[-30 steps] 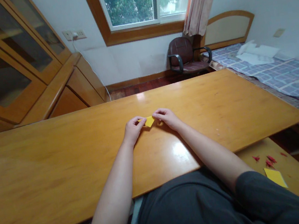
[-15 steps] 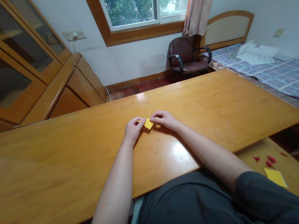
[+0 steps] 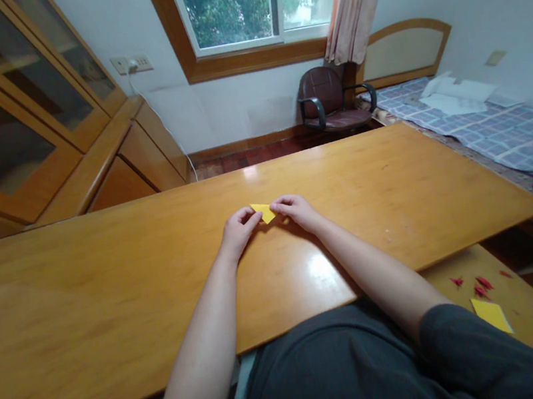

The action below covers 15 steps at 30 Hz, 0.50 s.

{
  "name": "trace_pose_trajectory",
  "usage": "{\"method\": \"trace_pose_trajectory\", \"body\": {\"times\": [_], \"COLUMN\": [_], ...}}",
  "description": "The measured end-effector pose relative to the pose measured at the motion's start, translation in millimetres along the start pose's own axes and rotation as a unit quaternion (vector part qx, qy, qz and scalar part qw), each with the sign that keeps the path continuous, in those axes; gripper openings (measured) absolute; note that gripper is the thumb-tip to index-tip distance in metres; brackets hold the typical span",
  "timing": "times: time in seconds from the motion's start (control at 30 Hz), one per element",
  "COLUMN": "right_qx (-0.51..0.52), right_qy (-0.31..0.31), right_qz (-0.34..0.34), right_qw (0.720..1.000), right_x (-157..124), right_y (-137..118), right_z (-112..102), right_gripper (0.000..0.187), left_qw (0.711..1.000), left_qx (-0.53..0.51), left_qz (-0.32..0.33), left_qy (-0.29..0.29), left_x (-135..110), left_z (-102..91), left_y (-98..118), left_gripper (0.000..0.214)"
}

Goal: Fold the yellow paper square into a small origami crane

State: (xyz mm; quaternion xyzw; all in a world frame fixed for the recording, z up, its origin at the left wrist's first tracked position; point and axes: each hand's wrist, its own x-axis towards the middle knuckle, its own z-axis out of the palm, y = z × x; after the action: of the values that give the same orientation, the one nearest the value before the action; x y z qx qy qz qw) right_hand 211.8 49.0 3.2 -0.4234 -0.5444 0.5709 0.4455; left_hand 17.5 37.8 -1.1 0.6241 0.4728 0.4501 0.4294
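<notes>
Yellow paper (image 3: 266,213), small and pointed in shape, is pinched between the fingertips of both hands: the left hand (image 3: 241,229) grips it by its left side, the right hand (image 3: 297,213) by its right. Both thumbs lie toward the near side, and one point of the paper sticks out between them. The hands are near each other but apart, close above a glossy wooden surface (image 3: 157,277), around the middle of its width; whether the paper touches the wood is hard to tell. Bare forearms stretch back over the near edge to a person in a dark shirt (image 3: 350,375).

Below that edge, to the right, is a lower board (image 3: 442,271) with several small red pieces (image 3: 482,284), too small to make out, and beside them a flat yellow sheet (image 3: 491,315). Past the right end stands a bed (image 3: 514,133) with a checked cover and some white sheets (image 3: 457,95). Beyond the far edge are a brown chair (image 3: 325,92) with black arms, a window (image 3: 226,7) with a pink curtain (image 3: 357,6), and, to the left, a wooden cabinet (image 3: 114,195) with glass doors.
</notes>
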Motion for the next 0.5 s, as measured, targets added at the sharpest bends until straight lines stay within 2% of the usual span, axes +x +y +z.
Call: {"method": "trace_pose_trajectory", "body": {"times": [0.1,0.23,0.37,0.5], "right_qx": [0.019,0.030,0.026,0.021], "right_qy": [0.058,0.053,0.039,0.026], "right_qz": [-0.036,-0.037,-0.036,-0.021], "right_qw": [0.997,0.997,0.998,0.999], "right_x": [4,7,5,2], "right_y": [4,7,6,3], "right_z": [-3,-4,-3,-1], "right_gripper": [0.033,0.031,0.030,0.031], "left_qw": [0.999,0.992,0.994,0.998], "left_qx": [0.024,0.102,0.095,0.059], "left_qz": [0.001,0.014,0.016,0.013], "left_qy": [-0.041,-0.073,-0.059,-0.021], "left_x": [-2,-6,-6,-4], "left_z": [2.0,4.1,3.6,1.8], "left_y": [6,14,12,4], "left_gripper": [0.028,0.026,0.027,0.026]}}
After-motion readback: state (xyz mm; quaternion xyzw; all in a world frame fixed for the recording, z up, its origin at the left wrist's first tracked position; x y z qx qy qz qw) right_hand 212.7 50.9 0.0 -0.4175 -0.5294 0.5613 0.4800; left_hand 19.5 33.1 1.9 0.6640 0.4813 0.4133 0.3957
